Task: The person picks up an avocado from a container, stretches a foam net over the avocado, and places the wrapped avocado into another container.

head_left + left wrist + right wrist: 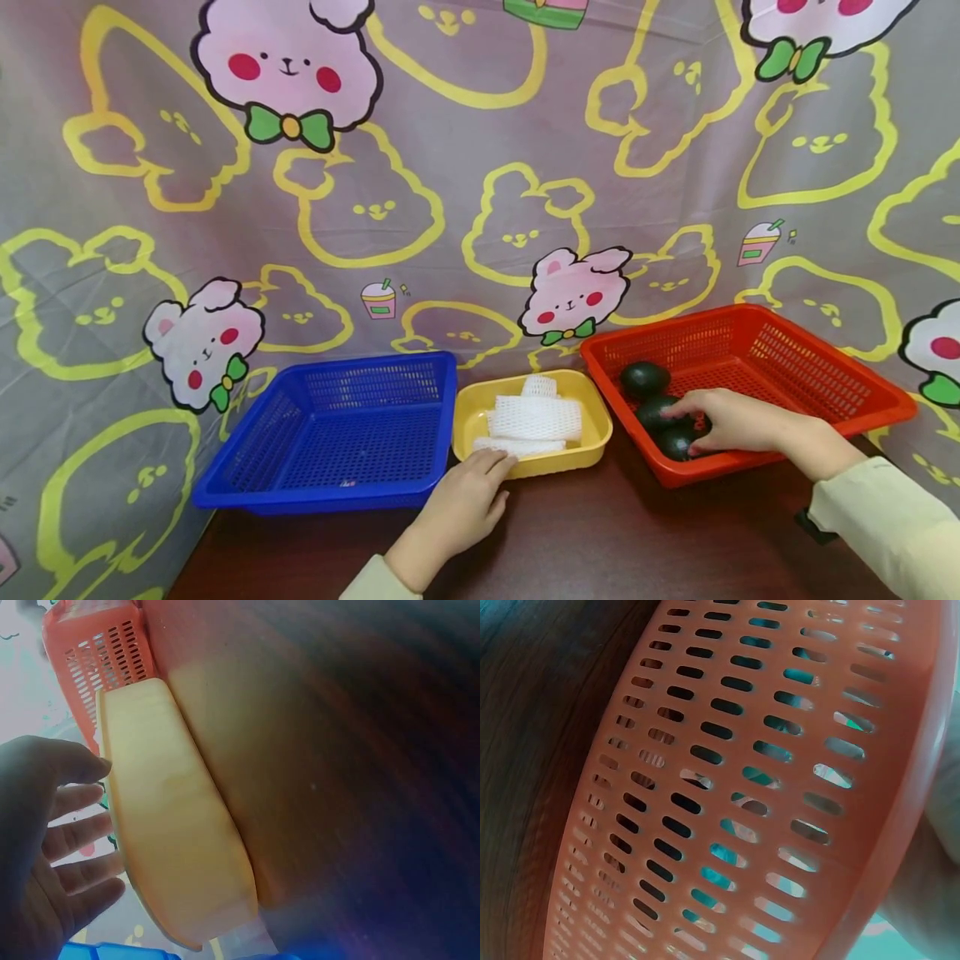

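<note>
Three dark green avocados sit along the left side of the red basket (750, 457). My right hand (731, 419) reaches over its front rim from the right. A fingertip touches the middle avocado (651, 414), and the thumb is spread toward the front avocado (675, 443); the back avocado (645, 380) lies beyond the hand. In the right wrist view the basket wall hides most of this hand. My left hand (467, 500) rests its fingertips at the front rim of the yellow tray (558, 463), fingers loosely extended. White foam net sleeves (538, 417) lie in the tray.
On the left stands a blue basket (360, 442), its right side close to the yellow tray. All three containers are on a dark reddish-brown table (577, 533). A patterned grey cloth (450, 167) hangs right behind them.
</note>
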A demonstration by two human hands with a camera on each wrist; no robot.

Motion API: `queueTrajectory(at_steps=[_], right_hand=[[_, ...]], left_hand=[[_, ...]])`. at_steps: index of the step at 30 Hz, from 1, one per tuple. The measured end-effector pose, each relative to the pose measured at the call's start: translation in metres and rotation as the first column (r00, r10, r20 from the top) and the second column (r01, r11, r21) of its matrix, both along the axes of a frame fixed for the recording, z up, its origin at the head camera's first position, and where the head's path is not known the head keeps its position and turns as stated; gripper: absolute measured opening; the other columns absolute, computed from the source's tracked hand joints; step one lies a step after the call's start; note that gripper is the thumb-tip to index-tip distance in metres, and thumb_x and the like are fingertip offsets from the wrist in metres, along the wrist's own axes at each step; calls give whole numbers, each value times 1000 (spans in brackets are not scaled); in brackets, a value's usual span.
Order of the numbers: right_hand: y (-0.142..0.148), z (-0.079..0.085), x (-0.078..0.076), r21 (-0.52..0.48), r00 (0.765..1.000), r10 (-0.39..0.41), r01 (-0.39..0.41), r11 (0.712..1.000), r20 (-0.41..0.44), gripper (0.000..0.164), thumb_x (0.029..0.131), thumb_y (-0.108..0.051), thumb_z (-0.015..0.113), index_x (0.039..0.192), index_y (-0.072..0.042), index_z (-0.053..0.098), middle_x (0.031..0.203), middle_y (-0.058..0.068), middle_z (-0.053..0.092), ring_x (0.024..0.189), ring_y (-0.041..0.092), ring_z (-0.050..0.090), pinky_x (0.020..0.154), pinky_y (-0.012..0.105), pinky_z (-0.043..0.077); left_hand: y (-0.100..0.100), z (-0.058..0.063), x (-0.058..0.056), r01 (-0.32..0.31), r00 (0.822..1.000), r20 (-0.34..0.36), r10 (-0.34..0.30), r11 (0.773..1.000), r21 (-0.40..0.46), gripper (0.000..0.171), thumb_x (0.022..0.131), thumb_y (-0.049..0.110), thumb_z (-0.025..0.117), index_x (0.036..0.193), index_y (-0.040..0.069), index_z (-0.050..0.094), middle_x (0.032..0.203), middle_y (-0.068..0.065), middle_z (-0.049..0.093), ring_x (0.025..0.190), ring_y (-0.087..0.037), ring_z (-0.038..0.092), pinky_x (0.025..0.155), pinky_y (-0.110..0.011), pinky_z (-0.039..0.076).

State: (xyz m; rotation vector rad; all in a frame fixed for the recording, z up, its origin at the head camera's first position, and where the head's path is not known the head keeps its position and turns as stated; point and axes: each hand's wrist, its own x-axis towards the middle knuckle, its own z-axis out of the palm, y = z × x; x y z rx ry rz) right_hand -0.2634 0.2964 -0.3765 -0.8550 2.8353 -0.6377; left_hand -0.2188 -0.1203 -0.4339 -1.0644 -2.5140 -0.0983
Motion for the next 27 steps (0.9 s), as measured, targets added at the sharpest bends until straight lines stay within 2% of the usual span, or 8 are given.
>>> queueTrajectory(at_steps=[9,16,23,27], right_hand=[[1,-3,-2,55,998,4,-8,998,67,46,77,-18,90,119,-6,74,110,2,68,97,26,63,85,47,56],[-7,2,-4,131,991,-30,12,991,132,52,76,-19,90,123,-7,73,115,8,69,104,31,63,91,56,52],[-13,1,-9,203,985,-43,9,979,165,56,78,-19,88,130,-13,69,122,13,65,108,31,60,95,61,48],[-14,2,-11,232,977,-69,20,973,202,58,79,-21,87,133,-16,66,123,15,64,108,32,58,96,63,46]], left_hand=[[0,-4,2,-23,1000,6,23,1000,14,44,90,18,77,130,4,66,122,-8,68,114,-23,65,98,-37,52],[-1,-2,4,-52,998,33,50,998,41,44,89,14,77,131,7,67,121,-8,69,113,-23,65,96,-39,53],[-1,-6,1,-46,999,19,45,997,65,45,85,5,76,130,7,67,119,-8,70,109,-24,66,93,-41,54],[-2,-8,1,-39,999,37,36,997,73,48,83,2,76,131,7,66,121,-9,69,111,-25,66,95,-42,53]])
